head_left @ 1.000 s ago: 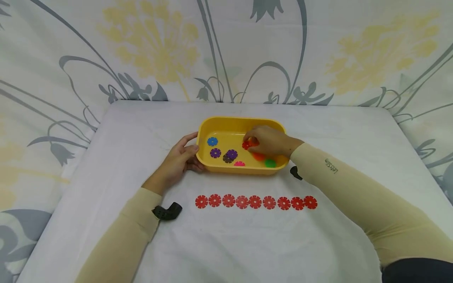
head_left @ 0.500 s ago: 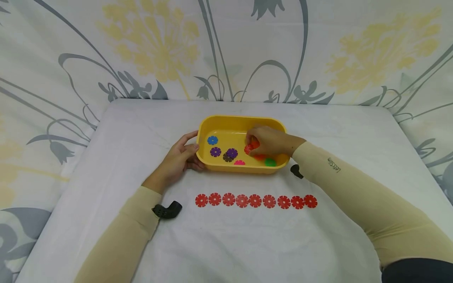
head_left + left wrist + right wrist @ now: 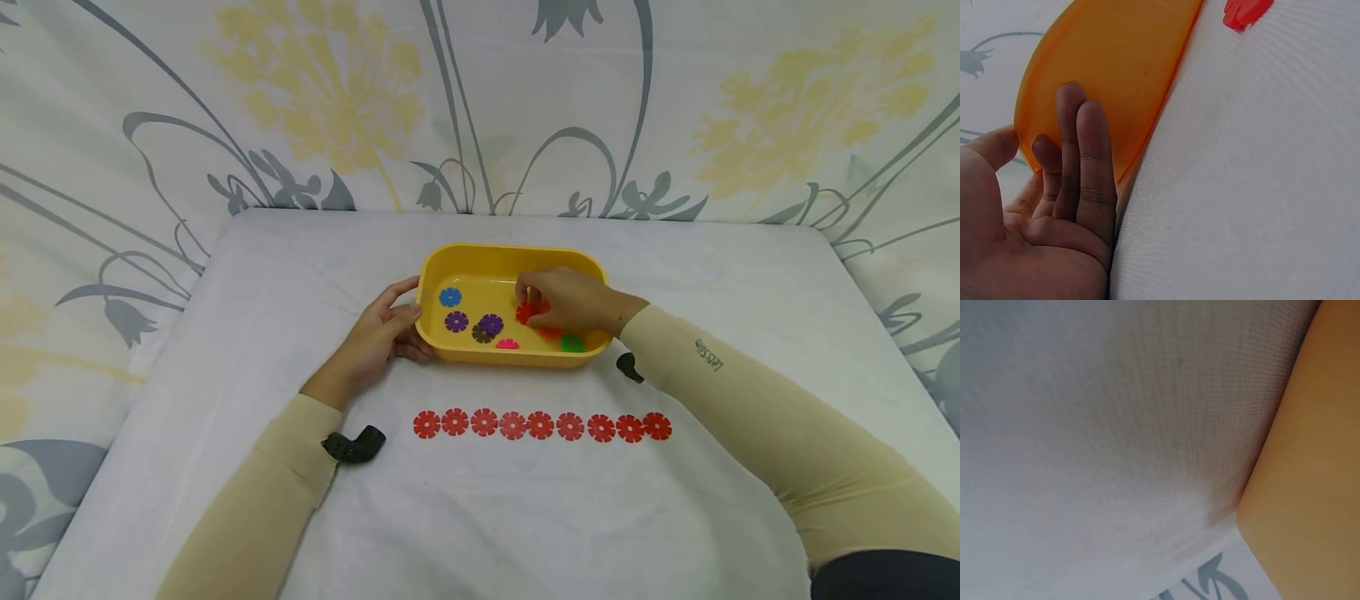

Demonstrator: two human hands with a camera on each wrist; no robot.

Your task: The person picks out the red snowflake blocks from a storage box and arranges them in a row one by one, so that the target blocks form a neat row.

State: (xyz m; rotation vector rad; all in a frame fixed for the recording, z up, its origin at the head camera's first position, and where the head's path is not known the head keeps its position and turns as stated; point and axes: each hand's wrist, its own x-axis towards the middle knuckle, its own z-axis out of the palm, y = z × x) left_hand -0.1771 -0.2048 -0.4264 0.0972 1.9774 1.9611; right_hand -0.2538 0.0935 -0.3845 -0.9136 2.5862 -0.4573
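In the head view my left hand [image 3: 378, 333] grips the left end of a yellow plastic tray [image 3: 480, 357], thumb at its rim. The left wrist view shows several fingers [image 3: 1094, 150] of this hand against the tray's outer wall. My right hand [image 3: 573, 300] reaches inside the tray's right half, its thumb and fingers curled round a red snowflake disc [image 3: 527, 313]. More red and orange pieces lie partly hidden under that hand. Also in the tray are a blue disc [image 3: 450, 297], purple discs [image 3: 456, 321], a dark brown one [image 3: 482, 334], a pink one [image 3: 507, 343] and a green one [image 3: 572, 343].
A row of several red snowflake discs [image 3: 540, 425] lies flat on the white cloth [image 3: 480, 517] in front of the tray. Behind the table hangs a floral curtain [image 3: 495, 108]. Only the tray's outer wall [image 3: 1310, 462] and cloth show in the right wrist view.
The right hand's fingers shift slightly among the red pieces, first right, then back left. The left hand, the tray and the row stay in place.
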